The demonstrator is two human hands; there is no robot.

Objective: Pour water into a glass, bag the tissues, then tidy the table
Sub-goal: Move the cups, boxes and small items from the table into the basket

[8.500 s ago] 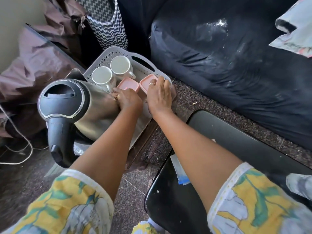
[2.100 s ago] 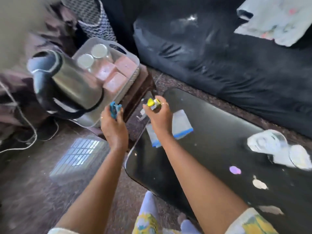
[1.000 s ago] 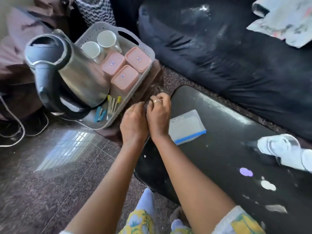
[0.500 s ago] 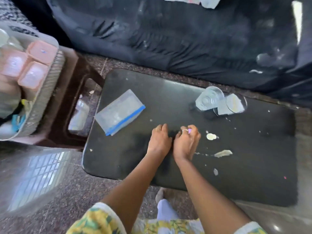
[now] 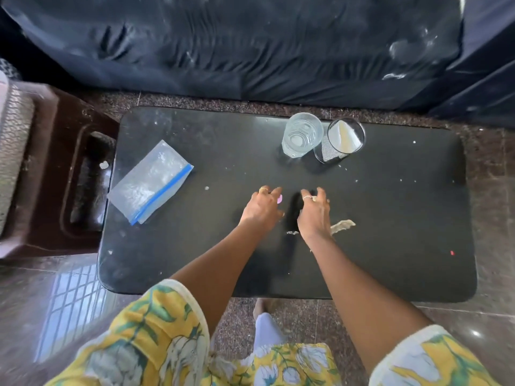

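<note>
On the black table (image 5: 390, 268), my left hand (image 5: 263, 206) pinches a small pink paper scrap (image 5: 279, 199) at its fingertips. My right hand (image 5: 315, 211) sits just to the right, its fingers curled onto a pale scrap (image 5: 314, 198). A torn tissue piece (image 5: 342, 225) lies beside my right wrist. A clear zip bag with a blue seal (image 5: 150, 181) lies flat at the table's left end. Near the far edge a glass holding water (image 5: 301, 138) stands upright. It touches a black mesh cup (image 5: 338, 140) with white paper inside.
Small white crumbs and a red speck (image 5: 452, 252) dot the table. A dark brown stool (image 5: 69, 174) stands to the left with the grey basket's edge (image 5: 14, 151) on it. A dark blue sofa (image 5: 237, 45) runs along the far side.
My view has swung right from the basket and kettle to the table. Both hands moved from the table's left corner to its middle, then spread slightly apart over the scraps.
</note>
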